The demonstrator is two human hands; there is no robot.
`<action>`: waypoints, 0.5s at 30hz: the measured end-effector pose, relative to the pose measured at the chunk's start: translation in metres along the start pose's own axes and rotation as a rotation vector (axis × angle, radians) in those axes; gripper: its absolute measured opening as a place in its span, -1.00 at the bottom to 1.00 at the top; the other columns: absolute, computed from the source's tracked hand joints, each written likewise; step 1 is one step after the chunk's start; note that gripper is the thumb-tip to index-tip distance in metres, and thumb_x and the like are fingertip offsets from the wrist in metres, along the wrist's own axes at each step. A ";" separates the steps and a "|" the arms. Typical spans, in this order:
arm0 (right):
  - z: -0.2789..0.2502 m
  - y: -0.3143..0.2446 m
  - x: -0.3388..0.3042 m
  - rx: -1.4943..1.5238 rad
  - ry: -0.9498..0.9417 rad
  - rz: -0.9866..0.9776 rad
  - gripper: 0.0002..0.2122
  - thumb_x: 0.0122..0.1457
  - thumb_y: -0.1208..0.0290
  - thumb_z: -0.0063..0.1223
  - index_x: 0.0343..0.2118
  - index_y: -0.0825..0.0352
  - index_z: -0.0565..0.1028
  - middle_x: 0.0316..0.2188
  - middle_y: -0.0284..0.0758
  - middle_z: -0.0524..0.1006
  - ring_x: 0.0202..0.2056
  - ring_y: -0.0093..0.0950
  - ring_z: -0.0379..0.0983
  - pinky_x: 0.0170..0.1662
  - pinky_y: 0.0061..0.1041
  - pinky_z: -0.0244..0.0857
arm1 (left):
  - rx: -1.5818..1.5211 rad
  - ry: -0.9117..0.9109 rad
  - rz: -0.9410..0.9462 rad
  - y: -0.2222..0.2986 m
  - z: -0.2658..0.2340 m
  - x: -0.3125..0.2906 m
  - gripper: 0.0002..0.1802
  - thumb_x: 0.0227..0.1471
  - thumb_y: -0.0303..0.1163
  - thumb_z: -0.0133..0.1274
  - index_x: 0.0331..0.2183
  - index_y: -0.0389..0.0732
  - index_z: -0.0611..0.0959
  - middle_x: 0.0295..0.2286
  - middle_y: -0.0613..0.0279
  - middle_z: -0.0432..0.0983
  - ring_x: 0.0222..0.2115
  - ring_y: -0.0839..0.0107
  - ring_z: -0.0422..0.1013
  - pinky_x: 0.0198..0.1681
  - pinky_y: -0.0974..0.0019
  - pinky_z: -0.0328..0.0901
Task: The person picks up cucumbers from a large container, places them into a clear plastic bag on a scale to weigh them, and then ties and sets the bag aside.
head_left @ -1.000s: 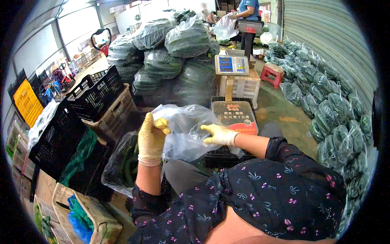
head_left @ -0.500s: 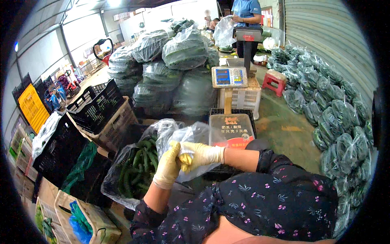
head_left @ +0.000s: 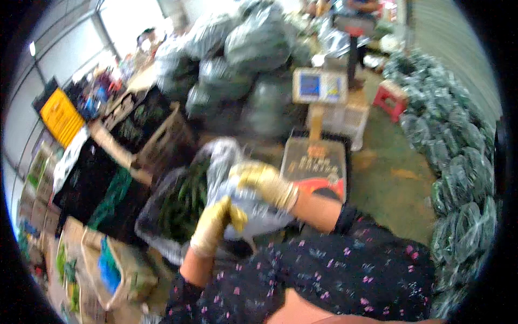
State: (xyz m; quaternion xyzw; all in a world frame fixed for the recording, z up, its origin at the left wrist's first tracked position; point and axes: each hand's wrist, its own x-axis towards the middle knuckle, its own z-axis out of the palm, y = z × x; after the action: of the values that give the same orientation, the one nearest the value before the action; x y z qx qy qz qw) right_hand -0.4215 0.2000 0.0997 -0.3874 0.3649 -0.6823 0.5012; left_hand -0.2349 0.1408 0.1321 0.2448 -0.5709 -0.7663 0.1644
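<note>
Both my hands wear pale yellowish gloves, and the picture is smeared by motion. A clear plastic bag point(head_left: 232, 186) stretches between them. My left hand point(head_left: 217, 222) is closed on the bag's lower, near side, thumb and fingers bent together. Higher and to the right, my right hand point(head_left: 261, 183) has its fingers curled over the bag's other edge. Just left of the bag, long green cucumbers point(head_left: 183, 208) lie in a container lined with a plastic liner point(head_left: 148, 218). Whether the bag holds anything cannot be made out.
A platform scale point(head_left: 315, 156) with a display point(head_left: 320, 85) stands ahead right. Large filled bags point(head_left: 256, 40) are heaped beyond. Bagged green produce point(head_left: 464, 178) lines the right wall, near a red stool point(head_left: 389, 100). Black crates point(head_left: 91, 178) stand left; another person point(head_left: 361, 8) is far back.
My hands were together at the bunched bag; now they are apart, the right higher and the left lower, with the bag spread between. The whole view has shifted and tilted.
</note>
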 end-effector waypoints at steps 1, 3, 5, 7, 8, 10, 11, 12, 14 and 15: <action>-0.004 -0.017 -0.001 0.044 0.018 -0.041 -0.72 0.11 0.51 0.02 -0.08 0.37 0.44 -0.17 -0.34 0.50 -0.16 -0.55 0.41 -0.08 -0.54 0.33 | -0.019 -0.069 0.158 0.008 -0.001 -0.008 -0.48 0.20 -0.13 -0.27 -0.51 -0.37 0.56 -0.56 0.03 0.51 -0.57 0.30 0.41 -0.43 0.32 0.31; -0.019 -0.035 0.008 0.134 0.039 0.068 -0.75 0.13 0.47 0.00 -0.11 0.37 0.44 -0.16 -0.30 0.50 -0.20 -0.49 0.44 -0.12 -0.47 0.39 | -0.058 0.072 0.326 0.020 0.001 -0.009 -0.49 0.20 -0.16 -0.28 -0.60 -0.31 0.50 -0.61 0.08 0.46 -0.58 0.33 0.36 -0.42 0.32 0.27; -0.046 -0.036 0.018 0.349 0.126 0.108 -0.80 0.15 0.47 -0.04 -0.18 0.38 0.46 -0.19 -0.24 0.51 -0.22 -0.39 0.46 -0.13 -0.36 0.39 | -0.090 0.132 0.405 0.031 0.002 -0.005 -0.53 0.20 -0.20 -0.26 -0.59 -0.29 0.51 -0.56 0.05 0.48 -0.52 0.27 0.35 -0.30 0.28 0.24; -0.038 -0.032 0.026 0.347 0.092 0.180 -0.75 0.18 0.41 -0.07 -0.12 0.39 0.44 -0.14 -0.23 0.48 -0.22 -0.44 0.46 -0.15 -0.37 0.42 | 0.008 0.431 0.480 0.035 0.011 -0.025 -0.66 0.16 -0.28 -0.16 -0.44 -0.32 0.57 -0.43 0.11 0.53 -0.43 0.34 0.40 -0.22 0.32 0.27; -0.041 -0.029 0.025 0.388 0.031 0.147 -0.73 0.19 0.40 -0.08 -0.11 0.43 0.42 -0.13 -0.21 0.47 -0.21 -0.43 0.46 -0.14 -0.38 0.41 | 0.065 0.454 0.482 0.035 0.018 -0.023 -0.72 0.15 -0.31 -0.12 -0.37 -0.33 0.58 -0.38 0.14 0.54 -0.38 0.39 0.41 -0.19 0.35 0.28; -0.037 -0.021 0.023 0.454 -0.037 0.167 -0.71 0.20 0.38 -0.09 -0.08 0.45 0.40 -0.12 -0.20 0.46 -0.18 -0.41 0.44 -0.10 -0.34 0.39 | 0.256 0.456 0.488 0.033 0.030 -0.021 -0.74 0.13 -0.36 -0.09 -0.27 -0.32 0.59 -0.32 0.21 0.54 -0.30 0.48 0.41 -0.15 0.41 0.27; -0.035 -0.018 0.021 0.518 -0.088 0.174 -0.68 0.21 0.36 -0.10 -0.06 0.47 0.38 -0.10 -0.18 0.46 -0.14 -0.38 0.43 -0.07 -0.31 0.37 | 0.389 0.427 0.505 0.033 0.039 -0.018 -0.73 0.11 -0.34 -0.04 -0.23 -0.32 0.57 -0.28 0.19 0.52 -0.27 0.48 0.40 -0.15 0.41 0.27; -0.027 -0.013 0.019 0.545 -0.086 0.192 -0.66 0.24 0.36 -0.17 -0.01 0.48 0.35 -0.07 -0.17 0.44 -0.07 -0.33 0.38 0.05 -0.31 0.26 | 0.630 0.435 0.498 0.028 0.039 -0.011 -0.69 0.06 -0.30 0.03 -0.22 -0.32 0.56 -0.28 0.17 0.50 -0.26 0.43 0.39 -0.14 0.39 0.26; -0.009 -0.013 0.005 0.441 -0.109 0.152 -0.71 0.23 0.39 -0.18 -0.06 0.46 0.38 -0.13 -0.23 0.45 -0.09 -0.39 0.38 0.04 -0.39 0.25 | 1.008 0.432 0.485 0.015 0.041 0.003 -0.57 -0.06 -0.22 0.15 -0.19 -0.31 0.54 -0.29 0.12 0.46 -0.26 0.33 0.39 -0.12 0.35 0.25; 0.001 -0.019 -0.001 0.324 -0.133 0.095 -0.75 0.22 0.43 -0.18 -0.12 0.43 0.41 -0.18 -0.29 0.46 -0.12 -0.46 0.38 0.03 -0.47 0.24 | 1.150 0.432 0.502 0.017 0.045 0.010 -0.50 -0.12 -0.19 0.20 -0.18 -0.30 0.53 -0.30 0.09 0.44 -0.26 0.27 0.39 -0.12 0.32 0.25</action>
State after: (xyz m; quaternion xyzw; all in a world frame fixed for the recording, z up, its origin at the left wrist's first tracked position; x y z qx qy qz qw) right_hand -0.4279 0.2053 0.1166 -0.3282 0.2344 -0.6807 0.6115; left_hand -0.2688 0.1662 0.1563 0.3011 -0.8828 -0.2115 0.2920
